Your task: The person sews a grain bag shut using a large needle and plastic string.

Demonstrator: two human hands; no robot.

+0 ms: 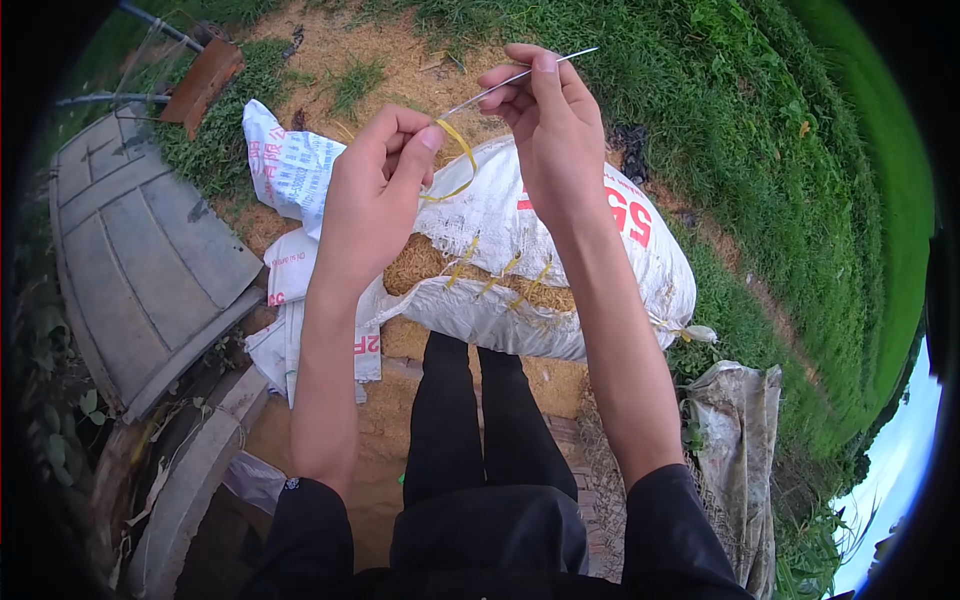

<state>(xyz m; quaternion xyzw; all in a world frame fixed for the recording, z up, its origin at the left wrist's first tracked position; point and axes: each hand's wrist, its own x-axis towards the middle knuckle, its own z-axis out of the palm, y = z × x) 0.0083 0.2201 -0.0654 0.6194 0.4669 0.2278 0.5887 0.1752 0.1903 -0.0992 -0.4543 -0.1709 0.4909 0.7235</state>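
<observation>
My right hand (pixel 548 120) pinches a long metal needle (pixel 520 76) between thumb and fingers, held up at a slant. My left hand (pixel 375 185) pinches a yellow plastic strip (pixel 455 160) whose end meets the needle's lower end. Both hands are raised above a full white woven sack (pixel 600 260) with red print, lying on the ground. The sack's mouth is partly stitched with yellow strip, and husk (pixel 430 262) shows in the gap.
Empty white sacks (pixel 285 165) lie left of the full one. A grey wooden panel (pixel 140 250) lies at far left, with a rusty blade (pixel 200 85) above it. A dirty grey bag (pixel 735 430) lies at right. Grass surrounds the bare patch.
</observation>
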